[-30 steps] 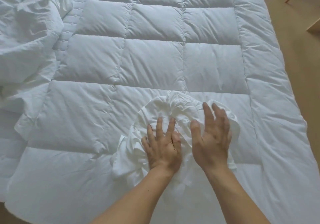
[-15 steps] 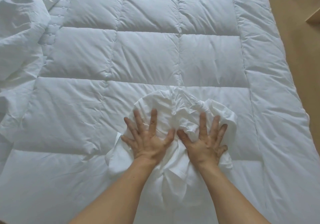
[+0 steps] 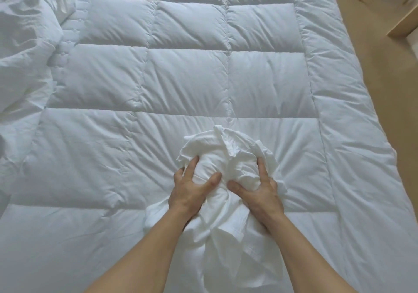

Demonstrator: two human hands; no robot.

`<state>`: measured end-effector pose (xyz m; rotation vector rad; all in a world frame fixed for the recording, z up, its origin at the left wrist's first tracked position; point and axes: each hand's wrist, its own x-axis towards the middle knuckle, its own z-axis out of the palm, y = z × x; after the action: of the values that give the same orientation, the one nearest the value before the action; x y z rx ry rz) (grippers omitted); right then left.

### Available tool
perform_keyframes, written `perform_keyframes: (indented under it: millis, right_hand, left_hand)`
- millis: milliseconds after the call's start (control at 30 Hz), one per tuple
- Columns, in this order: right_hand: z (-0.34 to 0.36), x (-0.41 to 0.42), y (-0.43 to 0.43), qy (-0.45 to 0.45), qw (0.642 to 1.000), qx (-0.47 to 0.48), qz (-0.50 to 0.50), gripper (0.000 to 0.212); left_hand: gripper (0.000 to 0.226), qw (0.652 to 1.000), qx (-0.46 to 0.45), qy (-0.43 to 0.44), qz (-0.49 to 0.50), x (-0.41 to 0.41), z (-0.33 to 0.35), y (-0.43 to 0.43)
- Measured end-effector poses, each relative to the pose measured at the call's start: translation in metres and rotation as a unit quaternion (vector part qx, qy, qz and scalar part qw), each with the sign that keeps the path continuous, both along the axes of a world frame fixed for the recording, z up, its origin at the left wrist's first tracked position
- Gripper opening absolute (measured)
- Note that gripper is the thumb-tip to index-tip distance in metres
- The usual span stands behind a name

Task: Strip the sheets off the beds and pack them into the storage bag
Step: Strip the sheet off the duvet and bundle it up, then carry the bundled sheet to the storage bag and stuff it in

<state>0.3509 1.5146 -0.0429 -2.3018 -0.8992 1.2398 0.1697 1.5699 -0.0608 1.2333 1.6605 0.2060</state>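
A crumpled white sheet (image 3: 228,157) lies bunched in a ball on the quilted white duvet (image 3: 185,84) near the bed's front. My left hand (image 3: 192,188) grips the bundle's left side, fingers curled into the cloth. On the bundle's right side, my right hand (image 3: 260,188) clasps it the same way, thumb pressed into the middle. A tail of the sheet trails down between my forearms. No storage bag is in view.
More rumpled white bedding (image 3: 24,50) is heaped at the left edge. Tan floor (image 3: 389,93) runs along the bed's right side, with light wooden furniture legs (image 3: 402,14) at the top right corner.
My hands went from lying flat with spread fingers on top of the sheet to clasping its sides. The sheet is gathered into a tighter, taller ball.
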Motion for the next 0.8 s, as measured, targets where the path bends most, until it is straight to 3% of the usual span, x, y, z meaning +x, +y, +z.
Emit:
perform_keyframes:
  millis: [233, 467, 800]
  right_hand:
    - [0.071, -0.014, -0.032, 0.061, 0.988, 0.121, -0.078, 0.122]
    - [0.193, -0.024, -0.074, 0.005, 0.959, 0.244, -0.148, 0.123]
    - [0.348, -0.037, -0.207, -0.082, 0.89, 0.36, -0.268, 0.125]
  left_hand:
    - [0.09, 0.991, 0.055, -0.12, 0.008, -0.001, 0.066, -0.011]
    - [0.092, 0.96, 0.165, -0.211, -0.085, 0.004, 0.192, -0.021]
    - [0.085, 0.899, 0.269, -0.249, -0.238, 0.028, 0.363, -0.116]
